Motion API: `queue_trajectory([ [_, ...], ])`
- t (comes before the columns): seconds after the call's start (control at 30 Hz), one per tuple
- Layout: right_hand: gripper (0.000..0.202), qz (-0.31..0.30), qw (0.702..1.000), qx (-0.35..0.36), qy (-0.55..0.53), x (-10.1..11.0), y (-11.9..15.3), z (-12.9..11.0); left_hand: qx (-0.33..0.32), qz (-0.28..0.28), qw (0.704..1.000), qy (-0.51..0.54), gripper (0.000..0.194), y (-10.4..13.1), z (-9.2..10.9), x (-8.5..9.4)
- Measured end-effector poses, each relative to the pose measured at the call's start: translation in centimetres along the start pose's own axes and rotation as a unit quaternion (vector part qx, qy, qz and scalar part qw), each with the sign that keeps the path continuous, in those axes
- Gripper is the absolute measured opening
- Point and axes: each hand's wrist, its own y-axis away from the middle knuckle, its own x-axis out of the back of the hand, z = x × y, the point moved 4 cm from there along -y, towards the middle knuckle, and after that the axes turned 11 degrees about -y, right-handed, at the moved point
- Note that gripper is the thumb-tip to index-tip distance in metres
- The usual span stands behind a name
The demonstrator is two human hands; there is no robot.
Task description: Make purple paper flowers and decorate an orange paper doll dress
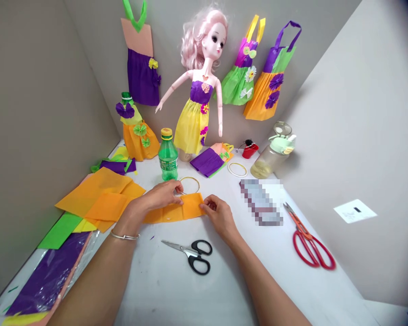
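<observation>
A folded strip of orange non-woven cloth [192, 206] lies across the white table, with fold lines dividing it. My right hand [220, 215] pinches its right end between thumb and fingers. Over its upper edge, my left hand [165, 194] bends with thumb on the cloth; the fingertips are beside a thin gold ring [191, 178] behind the strip, and whether they touch it I cannot tell. A silver bangle is on my left wrist. Nearer to me lies a pair of black-handled scissors [190, 253], blades pointing left.
Coloured cloth sheets [95, 190] pile up at left. Behind the strip stand a green bottle [168, 158] and a doll [193, 122] in a yellow skirt. Red-handled scissors [309, 244], a blurred flat object [263, 203] and a water bottle [272, 156] are at right. Small dresses hang on the wall.
</observation>
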Motion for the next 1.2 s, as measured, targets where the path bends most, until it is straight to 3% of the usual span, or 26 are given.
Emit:
queue_trajectory([
  [0.5, 0.010, -0.005, 0.996, -0.018, -0.084, 0.7, -0.4, 0.5, -0.022, -0.050, 0.997, 0.051, 0.028, -0.2, 0.7, -0.9],
  [0.9, 0.011, 0.017, 0.999, -0.023, -0.028, 2.1, -0.5, 1.2, 0.017, -0.131, 0.991, -0.007, 0.023, 2.2, -1.0, 2.0],
  [1.2, 0.013, 0.016, 1.000, -0.019, 0.019, 2.0, -0.4, 0.9, 0.014, -0.143, 0.990, -0.003, 0.024, 2.1, -1.0, 1.6],
])
